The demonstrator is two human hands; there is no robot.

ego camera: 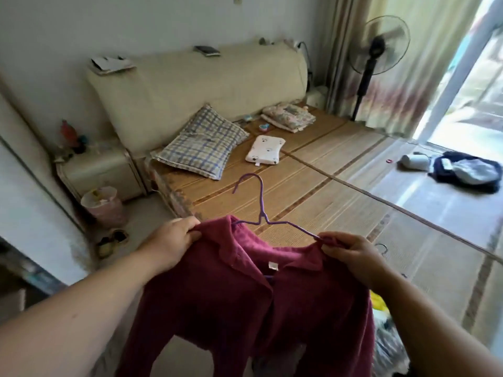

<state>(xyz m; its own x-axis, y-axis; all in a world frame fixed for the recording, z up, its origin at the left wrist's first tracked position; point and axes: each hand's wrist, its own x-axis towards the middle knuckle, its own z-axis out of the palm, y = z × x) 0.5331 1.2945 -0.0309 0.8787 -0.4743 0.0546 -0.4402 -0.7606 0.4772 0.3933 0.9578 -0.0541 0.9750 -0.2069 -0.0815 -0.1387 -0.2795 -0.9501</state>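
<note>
A dark red collared shirt point(231, 289) hangs in front of me over the near edge of the bed, its collar toward me with a small white label showing. A purple wire hanger point(261, 208) sticks out of the neck, hook upward. My left hand point(168, 240) grips the shirt's left shoulder. My right hand point(351, 254) pinches the right shoulder together with the hanger's arm. The hanger's left arm is hidden inside the cloth.
The bed carries a woven bamboo mat point(313, 186), a checked pillow point(201, 142), a small white pillow point(265, 149), folded floral bedding point(288, 117) and dark clothes point(468, 170) at far right. A pink bin point(102, 205) and nightstand point(100, 172) stand left. A fan point(378, 44) stands by the curtain.
</note>
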